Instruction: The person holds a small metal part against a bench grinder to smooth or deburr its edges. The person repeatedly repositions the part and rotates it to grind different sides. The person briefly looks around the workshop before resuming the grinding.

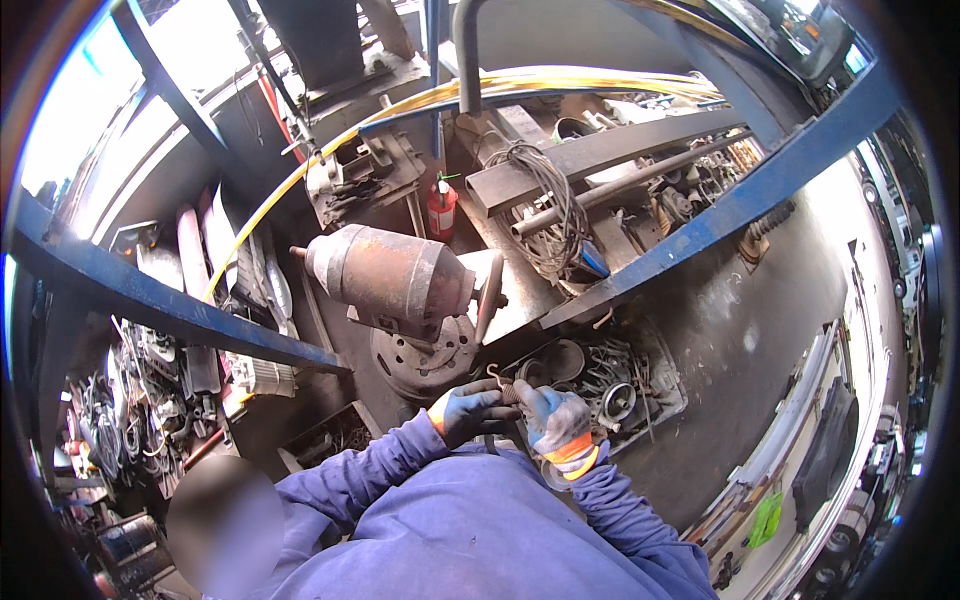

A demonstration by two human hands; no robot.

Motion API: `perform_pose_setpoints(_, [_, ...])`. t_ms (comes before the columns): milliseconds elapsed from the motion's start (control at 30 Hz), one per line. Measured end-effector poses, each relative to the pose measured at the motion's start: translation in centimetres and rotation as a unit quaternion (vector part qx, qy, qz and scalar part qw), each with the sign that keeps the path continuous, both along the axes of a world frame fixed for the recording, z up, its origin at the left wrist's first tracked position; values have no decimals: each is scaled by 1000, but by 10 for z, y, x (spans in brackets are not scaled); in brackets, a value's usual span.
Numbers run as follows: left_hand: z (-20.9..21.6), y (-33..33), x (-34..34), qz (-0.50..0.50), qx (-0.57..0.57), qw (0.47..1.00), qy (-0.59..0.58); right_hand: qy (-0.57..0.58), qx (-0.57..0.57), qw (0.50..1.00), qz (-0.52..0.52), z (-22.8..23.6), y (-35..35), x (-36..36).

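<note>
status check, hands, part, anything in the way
Left hand and right hand gloved, both on the spring. Its hook sticking out free. Rusty motor ahead, apart from both hands.

The spring is dull metal, the machine housing rough, rusted metal.

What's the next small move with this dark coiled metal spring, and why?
I'd probably turn the dark coiled metal spring slightly to check its curved hook: that end projects free, while the right hand in its orange-cuffed grey-blue glove grips the coil and the left hand in its dark-fingered, orange-cuffed glove is right beside it.
</note>
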State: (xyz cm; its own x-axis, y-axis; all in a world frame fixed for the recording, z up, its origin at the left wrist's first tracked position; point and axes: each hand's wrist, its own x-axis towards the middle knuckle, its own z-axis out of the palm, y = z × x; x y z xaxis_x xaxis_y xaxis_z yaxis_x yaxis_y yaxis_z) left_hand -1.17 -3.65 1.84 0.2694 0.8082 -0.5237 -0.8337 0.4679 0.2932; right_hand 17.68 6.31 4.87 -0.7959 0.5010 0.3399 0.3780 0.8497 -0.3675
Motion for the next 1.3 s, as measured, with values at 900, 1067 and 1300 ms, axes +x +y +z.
perform_pose_setpoints(900, [-79,37,-93,-68,279,656,698,63,-206,976,-30,-14,45,-69])
perform_pose_setpoints(1067, [-39,35,-86,-82,244,685,682,54,-225,972,-49,-1,42,-69])
perform_pose_setpoints(1300, [-50,34,-89,-44,161,892,421,64,-224,970,-64,-13,41,-63])
